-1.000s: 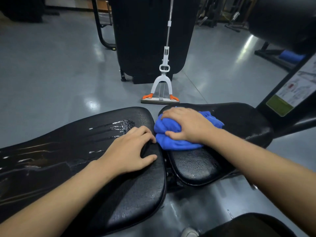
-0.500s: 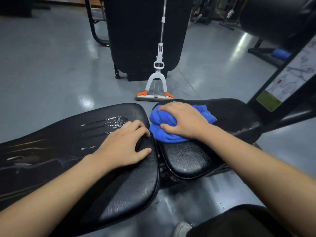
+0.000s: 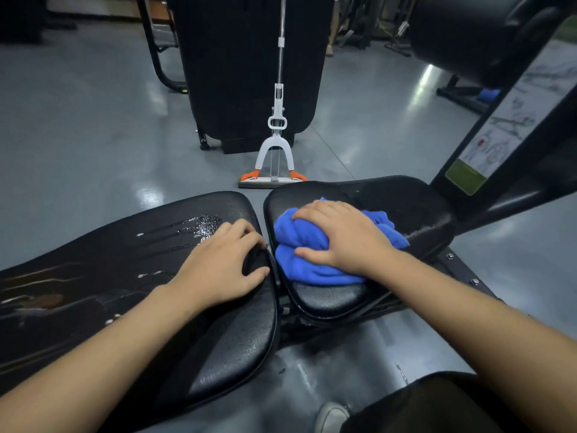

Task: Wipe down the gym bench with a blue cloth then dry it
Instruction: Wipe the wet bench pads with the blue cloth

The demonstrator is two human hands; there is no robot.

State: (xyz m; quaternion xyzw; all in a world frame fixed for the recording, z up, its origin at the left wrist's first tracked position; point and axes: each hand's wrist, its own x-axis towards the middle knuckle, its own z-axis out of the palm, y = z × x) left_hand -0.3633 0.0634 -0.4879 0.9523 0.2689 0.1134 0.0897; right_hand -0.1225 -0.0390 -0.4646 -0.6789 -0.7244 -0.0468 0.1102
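1. Pressing down on a bunched blue cloth [image 3: 315,245], the right hand [image 3: 340,239] has its fingers curled over the top of the wad and its thumb tucked against the near side, clamped on the fabric.
2. That cloth is bright blue, thick and fuzzy, crumpled into folds; it sits on the left part of the seat pad [image 3: 402,201], close to the pad's left edge.
3. Beside it, the left hand [image 3: 218,267] rests on the right end of the long back pad [image 3: 103,264], fingers bent at the pad's rounded edge, thumb spread apart, holding nothing.
4. Both bench pads are black, pebbled vinyl with rounded corners; wet streaks and droplets shine on the back pad, far and left of the left hand.
5. A narrow gap separates the two pads.
6. Farther off, a white mop [image 3: 274,151] with orange clips stands on glossy grey floor [image 3: 78,135], which lies open to the left.
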